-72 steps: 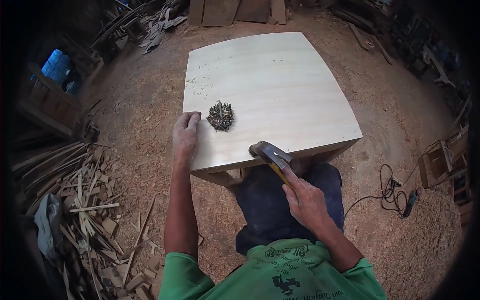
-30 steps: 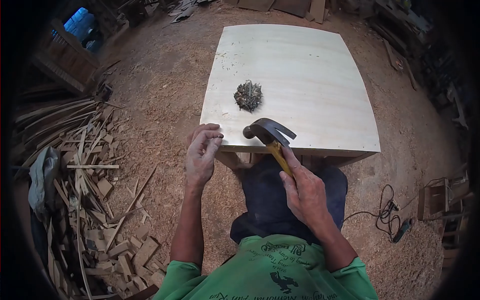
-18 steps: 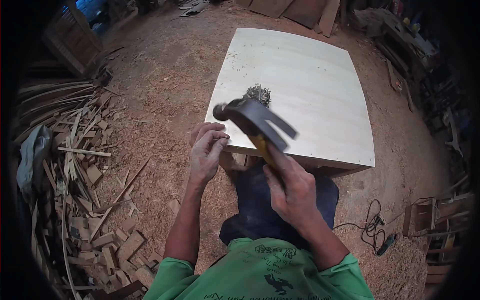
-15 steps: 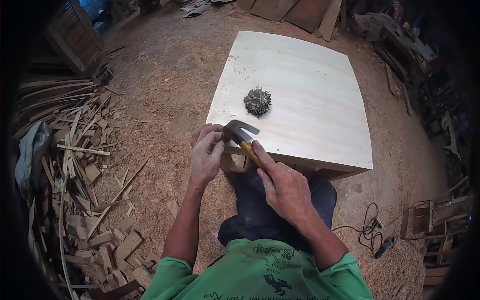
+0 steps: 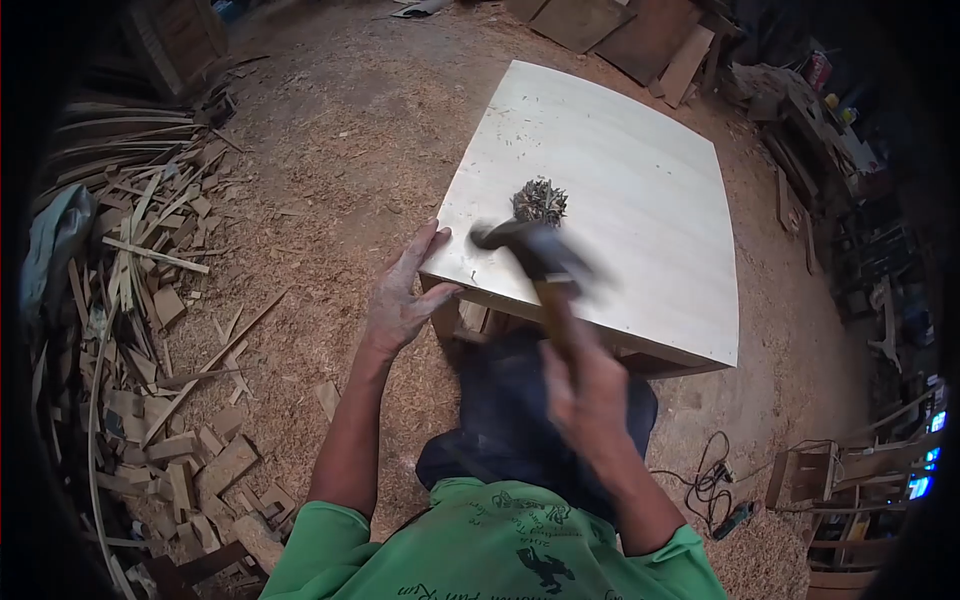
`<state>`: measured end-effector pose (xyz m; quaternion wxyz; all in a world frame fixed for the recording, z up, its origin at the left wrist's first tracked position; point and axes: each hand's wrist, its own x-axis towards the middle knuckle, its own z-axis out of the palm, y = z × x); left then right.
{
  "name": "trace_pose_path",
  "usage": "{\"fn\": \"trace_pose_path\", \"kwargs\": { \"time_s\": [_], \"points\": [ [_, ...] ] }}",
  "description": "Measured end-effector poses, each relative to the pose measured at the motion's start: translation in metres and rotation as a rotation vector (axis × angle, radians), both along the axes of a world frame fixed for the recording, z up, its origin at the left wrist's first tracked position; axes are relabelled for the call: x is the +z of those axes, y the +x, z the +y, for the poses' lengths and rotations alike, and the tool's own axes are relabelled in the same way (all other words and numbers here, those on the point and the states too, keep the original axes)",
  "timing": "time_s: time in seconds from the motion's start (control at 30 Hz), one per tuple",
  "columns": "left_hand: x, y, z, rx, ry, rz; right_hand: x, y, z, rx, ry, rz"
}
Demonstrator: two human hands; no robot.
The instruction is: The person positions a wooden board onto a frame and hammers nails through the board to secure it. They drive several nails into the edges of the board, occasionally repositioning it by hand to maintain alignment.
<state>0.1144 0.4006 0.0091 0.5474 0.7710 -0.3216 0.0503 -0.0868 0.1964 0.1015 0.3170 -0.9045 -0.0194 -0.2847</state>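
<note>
My right hand [image 5: 590,395] is wrapped round the yellow handle of a claw hammer [image 5: 540,250]. The hammer is smeared by motion, and its dark head hangs over the front left part of a pale plywood panel [image 5: 640,170]. At the panel's near left corner rests my left hand [image 5: 400,300], its fingers stretched along the left edge and the thumb apart at the front edge. A small thin nail [image 5: 473,277] sticks up near that corner, between the left hand and the hammer. Behind the hammer head lies a pile of nails [image 5: 540,200] on the panel.
The panel tops a wooden box-like frame [image 5: 690,365] in front of my legs. Wood offcuts [image 5: 190,460] and long strips are heaped at the left. A black cord [image 5: 708,490] lies on the sawdust-strewn floor at the right. Boards [image 5: 640,40] lean at the back.
My left hand has come away from the hammer head and opened along the panel's corner. The right hand has drawn the hammer right, now in a blur. The view has shifted slightly.
</note>
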Motion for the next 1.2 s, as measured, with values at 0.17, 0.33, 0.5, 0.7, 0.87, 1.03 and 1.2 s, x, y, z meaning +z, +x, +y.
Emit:
{"fn": "trace_pose_path", "kwargs": {
  "time_s": [0.17, 0.33, 0.5, 0.7, 0.87, 1.03, 1.2],
  "points": [
    [0.001, -0.008, -0.003, 0.024, -0.014, 0.077, 0.022, -0.004, 0.010, -0.021, 0.297, 0.185],
    [0.004, -0.012, -0.007, 0.026, -0.078, 0.114, 0.042, -0.012, 0.005, 0.011, 0.475, -0.381],
    [0.001, -0.012, -0.008, -0.003, -0.171, 0.194, -0.022, 0.003, 0.000, -0.021, -0.025, 0.195],
    [0.003, -0.013, -0.008, 0.007, -0.111, 0.130, -0.022, 0.002, 0.011, -0.022, 0.008, 0.103],
    [0.015, -0.009, -0.003, 0.004, 0.068, 0.086, -0.021, -0.007, 0.001, -0.136, -0.108, 0.311],
    [0.047, -0.006, -0.008, 0.103, 0.267, -0.028, -0.034, -0.059, -0.027, -0.311, -0.104, 0.230],
    [0.064, 0.017, -0.069, 0.083, 0.209, -0.161, -0.062, -0.075, -0.031, -0.377, 0.045, 0.149]
  ]
}}
